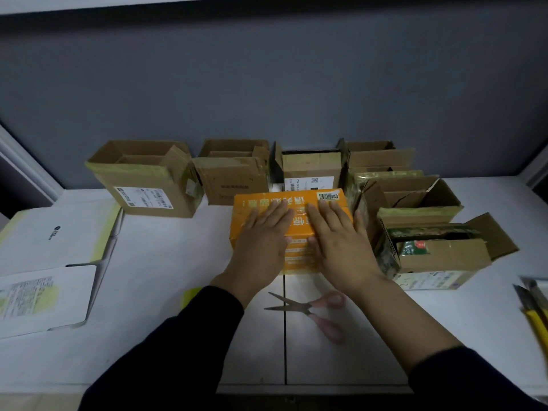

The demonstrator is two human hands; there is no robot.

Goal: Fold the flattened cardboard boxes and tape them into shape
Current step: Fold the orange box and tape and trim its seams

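Right, head cam, the only view we've got. Orange box (299, 256) sits mid-worktop (166, 262), just in front of the back row of open brown cartons (148, 185), and both hands are flat on its top. Left hand (264, 232) covers the left half, right hand (338, 238) the right half, w/ a narrow strip of box showing between them.

Looks to me like a press-down on the closed top, prob. smoothing tape along the seam; there's a glossy sheen between the hands, tho I can't say for sure it's tape. To do it well: keep palms flat, push evenly, sweep from the middle out to the edges so nothing bubbles, and don't lean so hard the top caves.

Left fingers (278, 207) are straight and lightly spread, lying on the lid and gripping nothing. Right fingers (326, 209) are the same, stretched toward the barcode label at the far edge.

Scissors (296, 307) lie blades apart on the worktop, near the wrists. Flattened white box (56, 232) waits far left, not yet folded. Yellow-handled tool (536, 321) at the right edge, too blurred to name.
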